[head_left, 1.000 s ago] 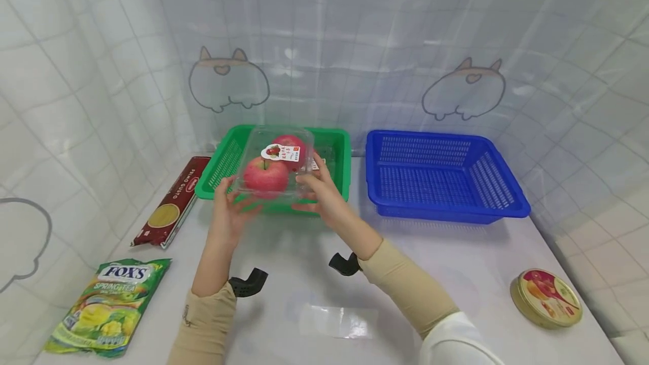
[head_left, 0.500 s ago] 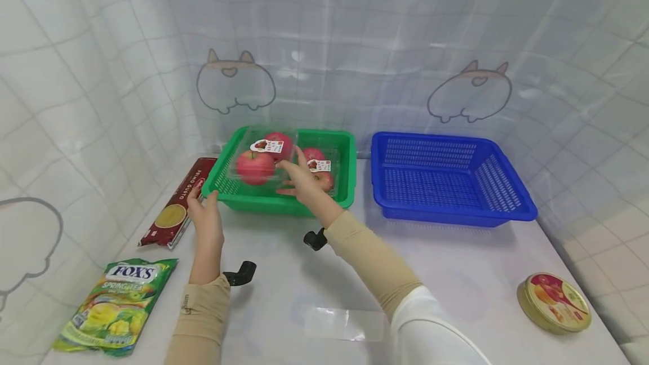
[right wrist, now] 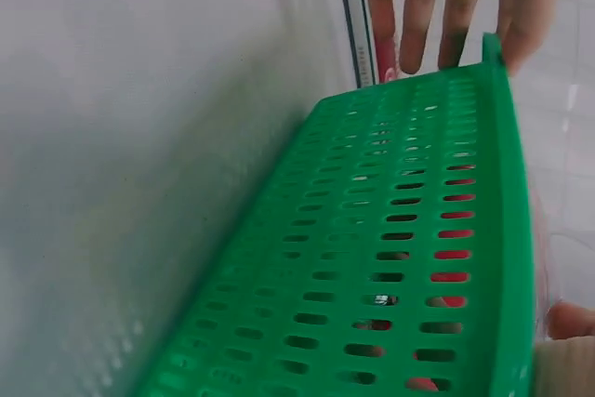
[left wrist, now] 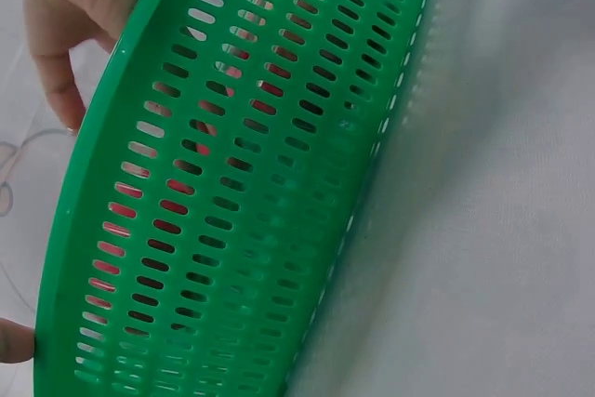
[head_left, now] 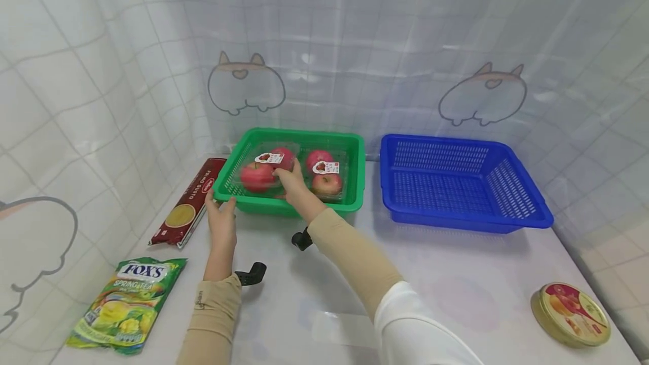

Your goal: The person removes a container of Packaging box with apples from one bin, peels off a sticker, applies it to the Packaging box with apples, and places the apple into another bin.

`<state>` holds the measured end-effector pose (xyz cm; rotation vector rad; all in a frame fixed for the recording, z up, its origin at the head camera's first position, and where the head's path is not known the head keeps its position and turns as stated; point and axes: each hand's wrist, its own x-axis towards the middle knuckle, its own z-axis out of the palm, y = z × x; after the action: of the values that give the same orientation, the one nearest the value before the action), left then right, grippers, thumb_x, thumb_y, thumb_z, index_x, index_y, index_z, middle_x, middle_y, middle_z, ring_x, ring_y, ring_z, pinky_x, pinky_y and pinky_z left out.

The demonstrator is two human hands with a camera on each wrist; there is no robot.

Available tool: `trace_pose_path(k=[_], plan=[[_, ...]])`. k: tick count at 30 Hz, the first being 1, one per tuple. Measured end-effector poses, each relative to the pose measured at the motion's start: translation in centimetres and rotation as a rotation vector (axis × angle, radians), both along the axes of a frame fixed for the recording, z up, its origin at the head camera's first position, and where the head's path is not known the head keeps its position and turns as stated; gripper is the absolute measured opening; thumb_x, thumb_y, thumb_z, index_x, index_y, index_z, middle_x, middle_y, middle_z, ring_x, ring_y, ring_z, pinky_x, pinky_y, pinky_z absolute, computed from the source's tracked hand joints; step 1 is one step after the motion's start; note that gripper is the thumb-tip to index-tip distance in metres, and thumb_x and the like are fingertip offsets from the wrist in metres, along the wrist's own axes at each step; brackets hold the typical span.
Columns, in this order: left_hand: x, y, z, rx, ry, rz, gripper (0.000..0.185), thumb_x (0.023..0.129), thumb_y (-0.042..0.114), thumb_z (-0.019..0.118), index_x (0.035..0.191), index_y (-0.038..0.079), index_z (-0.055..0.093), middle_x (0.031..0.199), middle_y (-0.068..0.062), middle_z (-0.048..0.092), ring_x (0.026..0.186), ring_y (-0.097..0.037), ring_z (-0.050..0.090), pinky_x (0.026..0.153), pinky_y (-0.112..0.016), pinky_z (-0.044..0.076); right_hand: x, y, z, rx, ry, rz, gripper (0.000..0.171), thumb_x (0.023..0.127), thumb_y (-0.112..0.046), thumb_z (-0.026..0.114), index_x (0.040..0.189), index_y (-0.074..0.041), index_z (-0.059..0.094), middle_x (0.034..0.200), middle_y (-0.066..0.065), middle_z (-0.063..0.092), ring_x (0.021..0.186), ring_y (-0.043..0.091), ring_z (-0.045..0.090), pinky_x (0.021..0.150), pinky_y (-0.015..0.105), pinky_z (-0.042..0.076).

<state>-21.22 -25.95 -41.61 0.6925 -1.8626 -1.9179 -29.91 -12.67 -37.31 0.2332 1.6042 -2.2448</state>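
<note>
A green basket (head_left: pixel 350 199) stands at the back of the white table. It holds two clear packs of red apples side by side. My right hand (head_left: pixel 290 179) reaches over the front rim and grips the right edge of the left apple pack (head_left: pixel 259 172), which sits low in the basket. The other apple pack (head_left: pixel 325 176) lies just to its right. My left hand (head_left: pixel 221 221) rests with straight fingers against the basket's front left corner, thumb at the rim. In the wrist views the green basket (left wrist: pixel 279 183) wall fills the frame, and the left hand (right wrist: pixel 456 6) shows beyond the green basket (right wrist: pixel 390 258).
An empty blue basket (head_left: pixel 527 219) stands right of the green one. A red pasta box (head_left: pixel 192 201) lies left of it, with a green candy bag (head_left: pixel 127 303) nearer the front left. A round tin (head_left: pixel 570 314) sits at the front right. Tiled curtains close in the back and sides.
The apple pack went from above the basket's front edge down into its left side. My left hand let go of it and dropped to the basket's front left corner.
</note>
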Motion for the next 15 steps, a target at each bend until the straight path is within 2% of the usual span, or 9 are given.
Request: trace_pose_path(k=[4,7,9,10,12,13,15], plan=[[-0.1,0.0,0.0,-0.022,0.002,-0.002,0.064,0.097,0.021,0.044,0.149,0.022,0.006,0.146,-0.015,0.022,0.120,-0.022,0.036,0.099,-0.038,0.034,-0.6,-0.6,-0.5,0.034,0.014,-0.032,0.081,0.083,-0.001,0.054,0.149,-0.019,0.012,0.151,0.013,0.017,0.135,0.033,0.022,0.092,0.061,0.037],[0.0,0.1,0.0,-0.043,-0.013,-0.014,0.065,0.097,0.022,0.044,0.149,0.022,0.006,0.145,-0.015,0.024,0.112,-0.019,0.038,0.090,-0.035,0.036,-1.1,-1.1,-1.1,0.098,0.028,-0.045,0.077,0.085,-0.001,0.052,0.149,-0.016,0.010,0.150,0.014,0.020,0.135,0.030,0.022,0.098,0.056,0.034],[0.0,0.0,0.0,-0.051,-0.019,-0.025,0.065,0.097,0.023,0.043,0.149,0.022,0.005,0.145,-0.015,0.024,0.112,-0.018,0.039,0.092,-0.036,0.035,-1.5,-1.4,-1.7,0.163,0.041,-0.043,0.076,0.088,-0.003,0.050,0.149,-0.015,0.007,0.149,0.015,0.021,0.136,0.029,0.022,0.101,0.052,0.032],[0.0,0.0,-0.1,-0.052,-0.017,-0.029,0.065,0.097,0.023,0.043,0.149,0.021,0.005,0.145,-0.015,0.024,0.113,-0.019,0.039,0.093,-0.037,0.035,-2.2,-1.7,-2.7,0.203,0.065,-0.036,0.075,0.089,-0.004,0.049,0.149,-0.015,0.006,0.148,0.017,0.023,0.135,0.029,0.024,0.100,0.047,0.035],[0.1,-0.1,-0.1,-0.053,-0.015,-0.032,0.065,0.097,0.023,0.043,0.149,0.021,0.004,0.145,-0.015,0.023,0.116,-0.021,0.039,0.097,-0.040,0.034,-3.2,-2.1,-4.0,0.194,0.052,-0.021,0.076,0.090,-0.004,0.049,0.149,-0.022,0.005,0.147,0.015,0.025,0.129,0.032,0.034,0.092,0.049,0.043],[0.1,-0.1,-0.1,-0.054,-0.013,-0.032,0.065,0.097,0.023,0.043,0.149,0.021,0.004,0.145,-0.015,0.023,0.117,-0.021,0.038,0.098,-0.042,0.033,-3.8,-2.4,-4.8,0.193,0.062,-0.011,0.077,0.090,-0.002,0.049,0.149,-0.023,0.004,0.146,0.017,0.025,0.125,0.034,0.038,0.086,0.047,0.047],[0.0,-0.2,-0.1,-0.057,-0.008,-0.029,0.065,0.097,0.022,0.043,0.149,0.020,0.003,0.145,-0.016,0.023,0.118,-0.023,0.038,0.099,-0.043,0.033,-3.9,-2.5,-5.1,0.181,0.067,-0.006,0.076,0.090,0.000,0.048,0.149,-0.023,0.006,0.144,0.018,0.028,0.120,0.036,0.043,0.081,0.045,0.050]])
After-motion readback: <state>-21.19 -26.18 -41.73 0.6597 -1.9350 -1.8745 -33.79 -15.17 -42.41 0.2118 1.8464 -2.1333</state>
